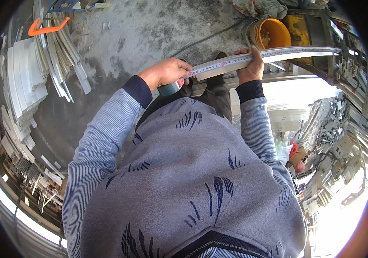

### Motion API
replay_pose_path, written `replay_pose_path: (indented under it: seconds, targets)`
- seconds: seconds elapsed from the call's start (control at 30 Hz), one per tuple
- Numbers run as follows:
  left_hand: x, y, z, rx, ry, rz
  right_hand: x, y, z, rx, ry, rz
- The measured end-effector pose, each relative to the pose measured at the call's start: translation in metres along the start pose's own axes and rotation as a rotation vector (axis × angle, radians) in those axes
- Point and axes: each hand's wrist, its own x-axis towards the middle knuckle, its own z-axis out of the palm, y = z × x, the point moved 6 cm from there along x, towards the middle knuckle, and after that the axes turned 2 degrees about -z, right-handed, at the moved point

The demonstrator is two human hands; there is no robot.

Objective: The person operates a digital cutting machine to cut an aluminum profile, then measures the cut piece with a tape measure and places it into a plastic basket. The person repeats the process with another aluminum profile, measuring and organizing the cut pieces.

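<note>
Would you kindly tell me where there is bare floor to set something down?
The grey floor looks open between the pale strips and the left hand. It's crowded right of the yellow bucket and across the scrap pieces.

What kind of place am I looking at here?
Probably a metalworking shop, though I can't be certain: long pale strips are stacked on the left, small offcut-like pieces are heaped on the right, and a tape measure is stretched along a silvery bar.
</note>
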Motion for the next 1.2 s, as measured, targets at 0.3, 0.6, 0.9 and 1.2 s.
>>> replay_pose_path:
  seconds: [0.3,0.6,0.9,1.2]
  targets:
    - [-0.003,0.000,-0.001,-0.003,-0.023,0.141,-0.008,-0.017,-0.004,-0.116,-0.040,-0.057]
    - [-0.021,-0.005,-0.020,0.019,0.001,0.096,-0.023,-0.098,-0.033,-0.579,0.269,-0.389]
    - [-0.090,-0.061,-0.065,0.184,0.044,0.045,-0.033,-0.129,0.010,-0.503,-0.011,-0.301]
    - [-0.138,-0.100,-0.085,0.153,0.037,-0.012,-0.026,-0.107,0.007,-0.713,0.277,-0.415]
